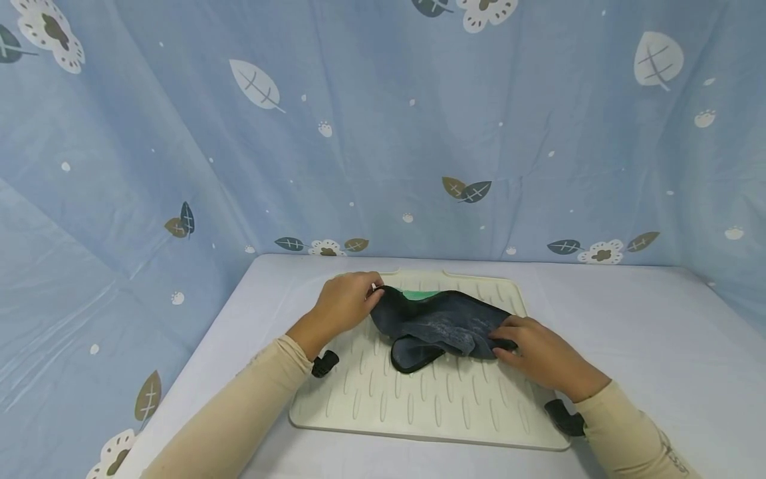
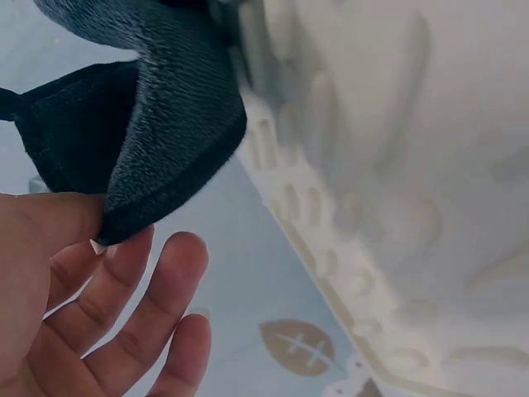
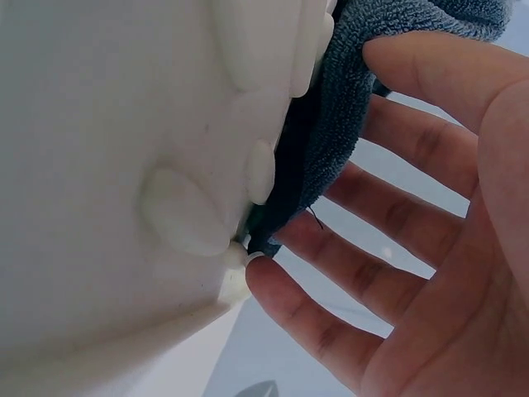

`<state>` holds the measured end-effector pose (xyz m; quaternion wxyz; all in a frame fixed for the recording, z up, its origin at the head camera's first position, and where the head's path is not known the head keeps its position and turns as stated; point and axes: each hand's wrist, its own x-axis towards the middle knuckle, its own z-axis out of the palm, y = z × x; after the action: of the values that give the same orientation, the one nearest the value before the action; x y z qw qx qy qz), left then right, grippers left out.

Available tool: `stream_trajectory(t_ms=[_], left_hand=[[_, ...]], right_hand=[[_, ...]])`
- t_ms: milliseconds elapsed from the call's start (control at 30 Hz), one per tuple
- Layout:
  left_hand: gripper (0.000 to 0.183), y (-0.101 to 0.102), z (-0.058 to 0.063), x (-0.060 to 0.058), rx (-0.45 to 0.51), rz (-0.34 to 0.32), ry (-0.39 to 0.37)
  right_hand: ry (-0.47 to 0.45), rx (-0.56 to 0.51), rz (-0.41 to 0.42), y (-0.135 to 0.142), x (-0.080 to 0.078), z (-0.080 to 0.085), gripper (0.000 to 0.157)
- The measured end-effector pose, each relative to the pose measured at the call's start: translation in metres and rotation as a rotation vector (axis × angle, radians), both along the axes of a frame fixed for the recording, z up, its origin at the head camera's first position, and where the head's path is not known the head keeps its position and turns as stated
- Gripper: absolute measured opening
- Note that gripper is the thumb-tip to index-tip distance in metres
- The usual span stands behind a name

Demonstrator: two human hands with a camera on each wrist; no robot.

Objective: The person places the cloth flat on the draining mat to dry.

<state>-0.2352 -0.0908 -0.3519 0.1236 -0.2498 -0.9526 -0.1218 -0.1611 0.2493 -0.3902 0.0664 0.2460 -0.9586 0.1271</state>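
Observation:
A crumpled dark blue-grey terry cloth (image 1: 445,326) with black edging is stretched between my two hands over a cream ridged board (image 1: 413,412). Its upper left corner is pinched by my left hand (image 1: 344,306). In the left wrist view, thumb and forefinger nip the cloth's edge (image 2: 186,124) while the other fingers of that hand (image 2: 116,314) spread loosely. My right hand (image 1: 538,352) holds the right end, thumb on the near side of the fabric (image 3: 339,124) and fingers behind it. One rounded black-edged flap hangs down onto the board. Something green (image 1: 419,295) shows behind the cloth, mostly hidden.
The board lies on a white-covered table (image 1: 634,332). Blue patterned curtain (image 1: 383,133) hangs behind and at the left. Black strap-like pieces (image 1: 325,364) show by each wrist.

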Motion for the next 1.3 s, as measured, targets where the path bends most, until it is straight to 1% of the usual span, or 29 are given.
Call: stream_trajectory(t_ms=[267, 433, 633, 833, 967, 1133, 1200, 1300], left_hand=[[0.015, -0.010, -0.005, -0.013, 0.031, 0.075, -0.093], [0.016, -0.015, -0.010, -0.024, 0.055, 0.114, -0.164], [0.017, -0.017, -0.015, -0.032, 0.048, 0.149, -0.226], [0.020, -0.015, -0.020, -0.038, 0.035, 0.163, -0.298], [0.021, -0.012, -0.023, -0.040, 0.001, 0.168, -0.321], [0.021, -0.010, -0.029, -0.041, -0.040, 0.169, -0.323], [0.021, -0.010, -0.031, -0.041, -0.041, 0.168, -0.320], [0.020, -0.012, -0.030, -0.039, -0.031, 0.168, -0.323]], right_hand=[[0.008, 0.007, 0.003, 0.001, 0.001, -0.002, 0.027], [0.009, 0.020, -0.006, 0.000, 0.002, -0.001, 0.027], [0.003, 0.008, -0.011, -0.001, 0.003, 0.001, 0.025], [0.000, 0.000, -0.017, -0.002, 0.004, 0.001, 0.025], [0.010, 0.000, -0.015, -0.001, 0.004, 0.000, 0.025], [0.017, 0.004, -0.024, 0.000, 0.005, -0.002, 0.025], [0.014, 0.003, -0.025, 0.000, 0.005, -0.002, 0.025], [0.014, 0.003, -0.023, 0.000, 0.005, -0.002, 0.025]])
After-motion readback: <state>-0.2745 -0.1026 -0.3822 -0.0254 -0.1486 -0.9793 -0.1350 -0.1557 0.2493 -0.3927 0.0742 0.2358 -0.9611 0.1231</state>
